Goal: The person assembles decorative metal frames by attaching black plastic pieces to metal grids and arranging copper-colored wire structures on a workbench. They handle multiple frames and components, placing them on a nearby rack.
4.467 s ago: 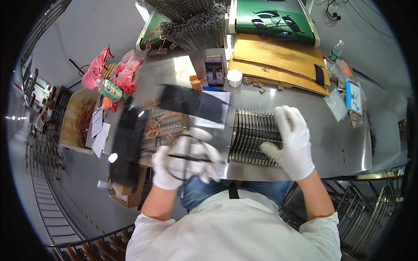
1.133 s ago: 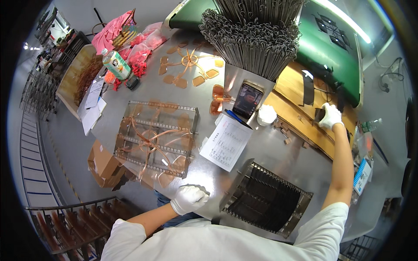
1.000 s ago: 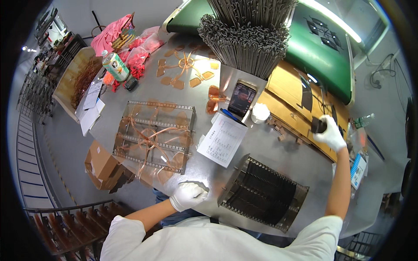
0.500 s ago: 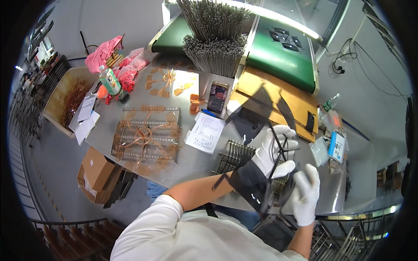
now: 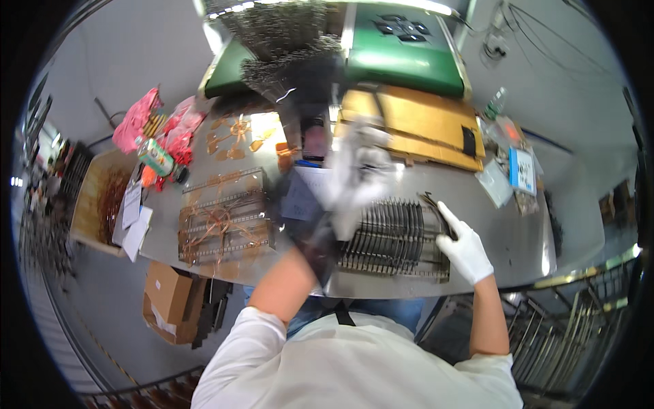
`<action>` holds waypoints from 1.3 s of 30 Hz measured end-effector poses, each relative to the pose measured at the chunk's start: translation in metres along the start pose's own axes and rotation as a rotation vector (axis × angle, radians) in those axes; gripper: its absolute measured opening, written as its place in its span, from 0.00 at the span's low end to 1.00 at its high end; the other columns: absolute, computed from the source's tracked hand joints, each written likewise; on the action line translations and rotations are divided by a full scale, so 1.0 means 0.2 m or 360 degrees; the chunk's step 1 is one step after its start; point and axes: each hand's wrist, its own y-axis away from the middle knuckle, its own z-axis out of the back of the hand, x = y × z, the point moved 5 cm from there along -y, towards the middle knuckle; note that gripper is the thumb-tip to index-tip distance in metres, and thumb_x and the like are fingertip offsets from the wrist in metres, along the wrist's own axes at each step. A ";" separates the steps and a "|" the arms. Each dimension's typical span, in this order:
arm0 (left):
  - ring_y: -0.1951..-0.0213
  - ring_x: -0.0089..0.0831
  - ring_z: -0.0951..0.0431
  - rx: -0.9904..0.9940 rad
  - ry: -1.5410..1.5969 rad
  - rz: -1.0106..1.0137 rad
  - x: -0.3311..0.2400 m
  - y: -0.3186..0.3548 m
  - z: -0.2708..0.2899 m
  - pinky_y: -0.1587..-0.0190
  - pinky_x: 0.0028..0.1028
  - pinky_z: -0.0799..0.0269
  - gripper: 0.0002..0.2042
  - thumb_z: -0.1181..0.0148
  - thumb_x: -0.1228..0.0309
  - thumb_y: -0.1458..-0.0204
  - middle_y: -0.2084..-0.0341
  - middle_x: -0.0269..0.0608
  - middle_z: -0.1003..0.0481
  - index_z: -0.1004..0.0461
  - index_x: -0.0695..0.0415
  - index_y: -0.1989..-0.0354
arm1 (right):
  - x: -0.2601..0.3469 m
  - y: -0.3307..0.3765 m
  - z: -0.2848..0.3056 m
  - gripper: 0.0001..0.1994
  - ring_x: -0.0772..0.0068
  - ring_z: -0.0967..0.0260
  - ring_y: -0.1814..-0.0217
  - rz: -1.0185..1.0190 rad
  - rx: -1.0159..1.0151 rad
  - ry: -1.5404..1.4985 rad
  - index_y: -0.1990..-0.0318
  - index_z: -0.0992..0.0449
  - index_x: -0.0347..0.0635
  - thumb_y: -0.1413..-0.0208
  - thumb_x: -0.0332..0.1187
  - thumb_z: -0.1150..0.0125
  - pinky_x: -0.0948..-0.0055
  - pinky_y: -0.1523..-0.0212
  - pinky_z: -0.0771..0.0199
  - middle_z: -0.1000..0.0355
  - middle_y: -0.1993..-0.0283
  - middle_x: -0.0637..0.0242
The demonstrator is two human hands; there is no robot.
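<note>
My gloved left hand (image 5: 364, 167) is raised over the middle of the table, smeared by motion. It holds a cluster of dark see-through plates (image 5: 317, 249) on thin stems, which spreads around the hand and wrist. My gloved right hand (image 5: 469, 253) is low at the right end of a wire rack (image 5: 441, 274). Its thumb and forefinger close on the edge of a thin dark plate (image 5: 433, 203). Several similar dark plates (image 5: 392, 235) stand upright in a row in the rack, to the left of that hand.
Left on the table is another rack (image 5: 221, 221) with amber clusters. Behind are a bundle of metal rods (image 5: 272, 34), a green conveyor (image 5: 402, 65), yellow cardboard (image 5: 415, 126) and a phone (image 5: 315, 140). A bottle (image 5: 155, 158) stands far left, a blue-edged booklet (image 5: 522, 170) right.
My left hand has swung left and away from me with the dark cluster. My right hand has come down to the rack's right end. The view has shifted, uncovering the rack.
</note>
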 end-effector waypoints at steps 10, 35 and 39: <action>0.47 0.33 0.36 -0.0026 0.0167 -0.0195 -0.56 0.21 0.40 0.51 0.28 0.35 0.39 0.38 0.81 0.47 0.36 0.45 0.38 0.40 0.43 0.24 | -0.48 0.00 -0.53 0.22 0.75 0.27 0.68 -0.1080 0.0516 -0.1642 0.40 0.29 0.41 0.30 0.47 0.49 0.71 0.70 0.23 0.22 0.65 0.67; 0.47 0.35 0.36 -0.0229 -0.0135 -0.0259 -0.69 0.37 0.37 0.45 0.33 0.35 0.42 0.34 0.76 0.48 0.38 0.47 0.39 0.45 0.44 0.23 | -0.22 -0.09 -0.33 0.45 0.35 0.22 0.65 -0.0353 0.0475 0.0607 0.20 0.64 0.43 0.31 0.60 0.53 0.44 0.61 0.22 0.20 0.60 0.41; 0.46 0.44 0.26 -0.0324 -0.0329 0.0075 -0.49 0.38 0.30 0.43 0.40 0.26 0.43 0.34 0.66 0.47 0.36 0.57 0.34 0.52 0.45 0.24 | 0.09 -0.06 -0.11 0.53 0.43 0.27 0.44 0.0511 -0.0334 0.0554 0.20 0.55 0.42 0.46 0.53 0.29 0.52 0.44 0.25 0.26 0.45 0.46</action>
